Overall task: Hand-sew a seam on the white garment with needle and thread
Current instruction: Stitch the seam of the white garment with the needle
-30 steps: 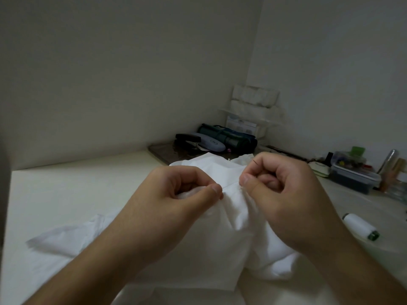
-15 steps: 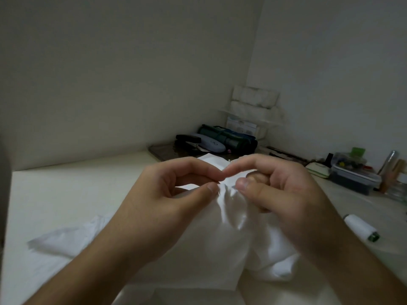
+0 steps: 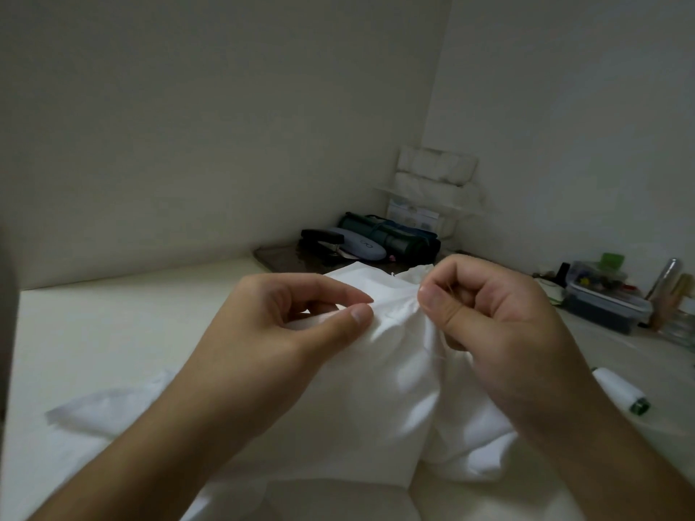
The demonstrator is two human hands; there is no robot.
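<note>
Currently: both hands raised over the table, working one fold of cloth.
Left hand: thumb and forefinger pinch a raised fold of the white garment; other fingers curled beneath.
Right hand: fingers curled tight into a fist, thumb pressed to the forefinger, pinching the same fold just beside the left thumb.
Needle: not resolvable; a thin glint inside the right fist may be it, cannot tell.
Thread: a fine pale strand runs down from under the right hand against the cloth.
Garment position: bunched between and below the hands, its far edge rising behind them, the rest spread on the table under both forearms.
Spool: white thread, dark green end, lying on the table right of the right wrist, apart from the cloth.
Beyond the hands: dark rolled case and grey pouch in the corner.
Far right of right hand: clear box of small items.
</note>
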